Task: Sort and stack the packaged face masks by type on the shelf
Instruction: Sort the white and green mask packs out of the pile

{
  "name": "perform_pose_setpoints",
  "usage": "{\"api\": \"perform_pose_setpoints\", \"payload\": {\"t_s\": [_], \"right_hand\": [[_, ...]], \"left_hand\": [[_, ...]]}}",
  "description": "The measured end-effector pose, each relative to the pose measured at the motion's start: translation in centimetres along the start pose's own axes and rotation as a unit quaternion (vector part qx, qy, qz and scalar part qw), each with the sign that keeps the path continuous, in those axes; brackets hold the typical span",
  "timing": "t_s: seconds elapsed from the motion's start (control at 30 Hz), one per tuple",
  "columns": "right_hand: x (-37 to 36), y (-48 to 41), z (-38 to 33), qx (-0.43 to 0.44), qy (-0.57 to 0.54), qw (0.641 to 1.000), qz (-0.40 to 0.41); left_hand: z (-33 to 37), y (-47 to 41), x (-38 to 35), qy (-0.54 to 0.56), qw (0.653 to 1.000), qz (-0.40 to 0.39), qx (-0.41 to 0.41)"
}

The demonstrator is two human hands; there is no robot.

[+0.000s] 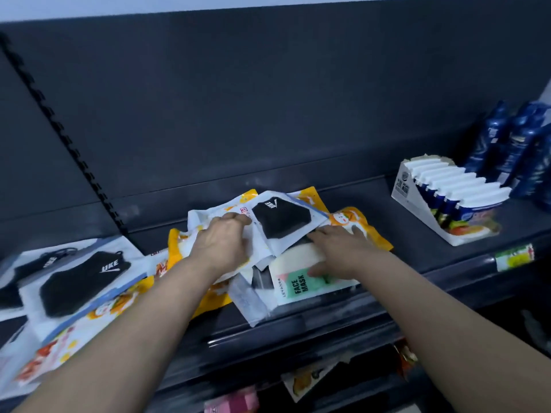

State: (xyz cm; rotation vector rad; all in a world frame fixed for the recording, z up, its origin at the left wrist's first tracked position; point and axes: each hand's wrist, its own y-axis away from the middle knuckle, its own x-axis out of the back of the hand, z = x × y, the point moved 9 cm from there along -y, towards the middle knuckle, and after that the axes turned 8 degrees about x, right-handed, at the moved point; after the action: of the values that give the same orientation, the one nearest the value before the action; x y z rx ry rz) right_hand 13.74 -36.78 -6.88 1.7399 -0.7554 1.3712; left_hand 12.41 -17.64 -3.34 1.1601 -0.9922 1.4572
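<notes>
A loose heap of packaged face masks lies mid-shelf on the dark shelf (417, 254). My left hand (222, 242) grips a clear pack with a black mask (283, 222), lifting its left edge off the heap. My right hand (340, 251) lies flat on a white pack, its thumb on the green "FACE MASK" pack (301, 286). Orange-and-yellow packs (354, 223) lie underneath and behind. At the left sits a pile with black-mask packs (80, 281) on top and an orange pack (59, 350) below them.
A white display carton (417, 201) of blue-and-white sachets stands at the right, with dark blue bottles (512, 144) behind it. A price label (514, 257) sits on the shelf's front edge. More goods show on the lower shelf (313, 380).
</notes>
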Motion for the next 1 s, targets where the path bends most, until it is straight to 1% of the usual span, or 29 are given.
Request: {"api": "perform_pose_setpoints", "payload": {"t_s": [0.1,0.17,0.2,0.27,0.33,0.37,0.43,0.47,0.53,0.57,0.63,0.73,0.83,0.93,1.0], "right_hand": [[1.5,0.2,0.9,0.002,0.068,0.996,0.048],[1.8,0.7,1.9,0.002,0.084,0.995,0.060],[1.7,1.0,2.5,0.007,0.077,0.995,0.060],[0.8,1.1,3.2,0.029,0.018,0.998,0.054],[0.0,0.8,3.2,0.045,-0.039,0.998,0.022],[-0.3,0.6,3.2,0.048,-0.039,0.998,0.002],[0.0,0.2,3.1,0.054,0.008,0.998,-0.008],[0.6,0.0,3.2,0.055,0.041,0.998,0.004],[2.2,0.1,3.8,0.042,0.087,0.994,0.048],[3.3,0.4,4.4,0.029,0.087,0.993,0.079],[5.4,1.2,6.2,-0.004,0.055,0.990,0.127],[7.8,3.2,8.8,-0.044,0.007,0.989,0.139],[9.7,4.4,10.2,-0.051,-0.033,0.984,0.169],[10.8,5.0,10.3,-0.048,-0.151,0.956,0.246],[9.9,4.4,9.5,-0.045,-0.246,0.932,0.262]], "left_hand": [[-0.4,0.7,-0.5,0.020,0.999,0.019,0.025],[-0.3,1.1,-0.4,0.019,0.999,0.023,0.040],[-0.1,1.3,-0.2,0.020,0.998,0.027,0.046],[0.4,1.6,0.6,0.020,0.997,0.038,0.057],[1.0,2.0,1.1,0.012,0.997,0.047,0.063],[1.3,2.1,1.3,0.006,0.997,0.047,0.064],[1.9,2.4,1.4,-0.001,0.997,0.046,0.060],[2.1,2.5,1.5,-0.003,0.997,0.048,0.057],[2.5,2.5,2.0,0.000,0.997,0.061,0.056],[2.6,2.6,2.4,0.004,0.996,0.070,0.059],[3.1,2.5,2.9,0.012,0.995,0.082,0.062],[3.6,2.3,3.2,0.042,0.992,0.092,0.076],[3.3,2.0,3.2,0.077,0.985,0.118,0.104],[2.8,1.7,3.0,0.092,0.982,0.114,0.116],[2.1,1.7,3.1,0.100,0.981,0.111,0.126]]}}
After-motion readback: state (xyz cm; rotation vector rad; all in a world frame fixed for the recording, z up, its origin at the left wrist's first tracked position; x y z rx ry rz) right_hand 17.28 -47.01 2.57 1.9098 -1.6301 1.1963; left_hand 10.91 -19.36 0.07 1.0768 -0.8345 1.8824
